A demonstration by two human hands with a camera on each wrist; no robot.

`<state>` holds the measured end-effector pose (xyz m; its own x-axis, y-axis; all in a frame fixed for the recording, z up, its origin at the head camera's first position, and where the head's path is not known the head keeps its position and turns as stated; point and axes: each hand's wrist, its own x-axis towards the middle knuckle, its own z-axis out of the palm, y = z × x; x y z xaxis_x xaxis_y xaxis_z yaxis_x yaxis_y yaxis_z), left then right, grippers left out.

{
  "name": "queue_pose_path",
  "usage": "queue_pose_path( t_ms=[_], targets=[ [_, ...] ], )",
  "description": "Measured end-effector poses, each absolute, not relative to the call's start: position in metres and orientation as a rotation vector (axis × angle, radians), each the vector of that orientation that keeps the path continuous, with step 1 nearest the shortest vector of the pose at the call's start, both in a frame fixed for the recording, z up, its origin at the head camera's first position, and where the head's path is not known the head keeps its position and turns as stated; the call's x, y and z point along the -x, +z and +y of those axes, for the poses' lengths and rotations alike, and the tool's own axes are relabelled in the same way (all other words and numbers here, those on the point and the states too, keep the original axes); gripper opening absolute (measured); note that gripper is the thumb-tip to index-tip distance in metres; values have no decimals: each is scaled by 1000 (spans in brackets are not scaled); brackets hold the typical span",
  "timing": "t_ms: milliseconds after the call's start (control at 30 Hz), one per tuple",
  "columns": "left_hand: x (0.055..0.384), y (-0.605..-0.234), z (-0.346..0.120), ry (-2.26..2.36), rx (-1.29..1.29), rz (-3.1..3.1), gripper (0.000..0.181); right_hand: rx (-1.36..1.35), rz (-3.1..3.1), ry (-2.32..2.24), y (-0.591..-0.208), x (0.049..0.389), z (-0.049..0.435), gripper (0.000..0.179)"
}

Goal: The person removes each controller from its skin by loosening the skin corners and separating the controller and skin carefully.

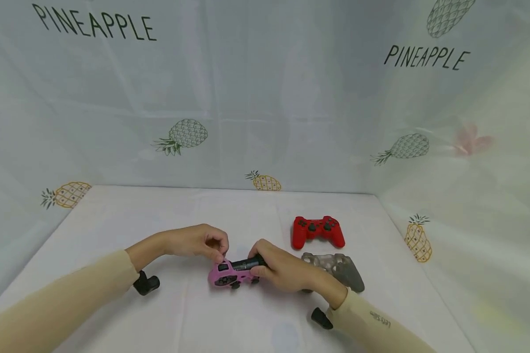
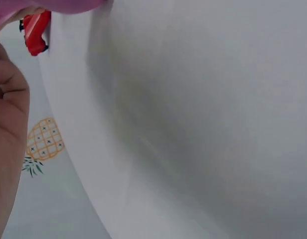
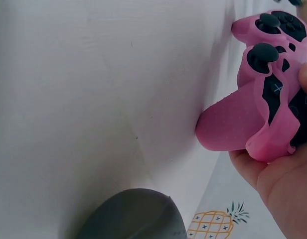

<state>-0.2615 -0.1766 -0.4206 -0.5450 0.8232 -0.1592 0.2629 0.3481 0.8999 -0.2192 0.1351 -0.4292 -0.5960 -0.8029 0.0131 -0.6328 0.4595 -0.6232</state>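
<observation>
A black game controller (image 1: pixel 246 264) sits partly inside a pink silicone cover (image 1: pixel 218 278). In the right wrist view the pink cover (image 3: pixel 233 119) lies askew at the near end, with black buttons and casing showing past its edge. My right hand (image 1: pixel 284 268) grips the controller's right end, the thumb on its near side. At the left end, my left hand (image 1: pixel 198 241) pinches the pink cover between thumb and fingers. The left wrist view shows only a strip of the pink cover (image 2: pixel 76 4) at its top edge.
A red game controller (image 1: pixel 319 231) lies on the white table (image 1: pixel 128 211) at the back right. A grey patterned controller (image 1: pixel 351 272) lies nearer, partly behind my right forearm. Pineapple-printed sheeting (image 1: pixel 256 88) hangs around the table's back and sides. Black wrist devices (image 1: pixel 145 283) stick out below both sleeves.
</observation>
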Motion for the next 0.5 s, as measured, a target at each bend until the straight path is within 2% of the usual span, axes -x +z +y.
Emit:
queue_pose_path(
  t_ms=[500],
  targets=[
    [244, -436, -206, 1287, -1129, 2046, 8, 1206, 2466, -835, -427, 218, 128, 28]
  ],
)
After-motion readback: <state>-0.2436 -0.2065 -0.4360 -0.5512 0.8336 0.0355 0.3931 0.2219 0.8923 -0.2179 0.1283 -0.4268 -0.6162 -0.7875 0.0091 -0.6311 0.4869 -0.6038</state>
